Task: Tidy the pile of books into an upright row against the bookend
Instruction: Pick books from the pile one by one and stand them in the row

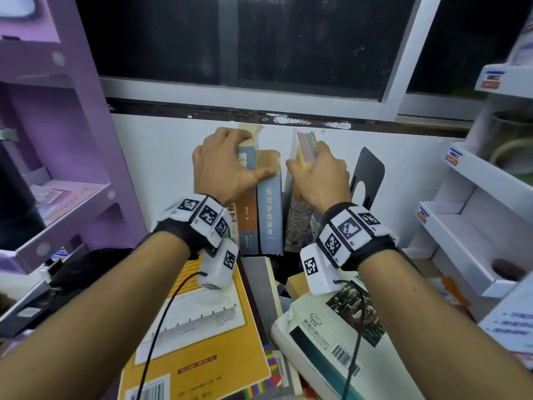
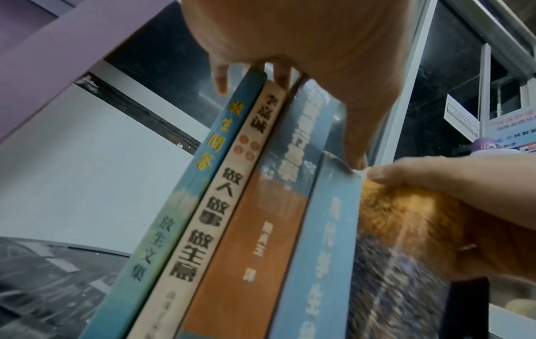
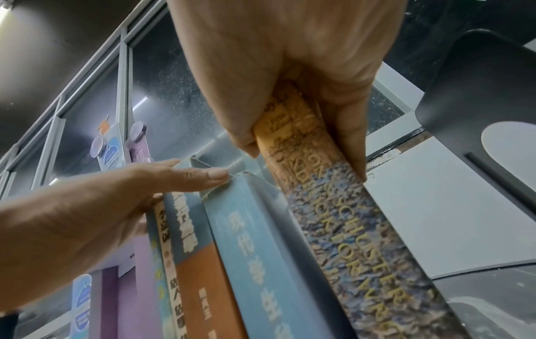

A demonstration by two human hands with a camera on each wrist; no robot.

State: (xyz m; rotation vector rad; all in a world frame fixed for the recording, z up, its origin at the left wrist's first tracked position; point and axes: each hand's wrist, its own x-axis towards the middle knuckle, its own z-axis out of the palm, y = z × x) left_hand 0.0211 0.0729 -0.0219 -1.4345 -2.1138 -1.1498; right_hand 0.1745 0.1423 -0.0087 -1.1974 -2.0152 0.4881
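Observation:
Several books stand upright in a row by the white wall; the rightmost is a blue dictionary. My left hand lies over the tops of the row, fingers fairly straight, thumb on the dictionary's worn top corner. My right hand grips the top of a mottled-spine book, thumb on one cover and fingers on the other. That book stands almost upright between the dictionary and the black bookend, with a gap to the bookend.
Loose books lie flat in front of the row: a yellow one, a grey one and a white-and-green one. A purple shelf unit stands at the left, white shelves at the right, a dark window behind.

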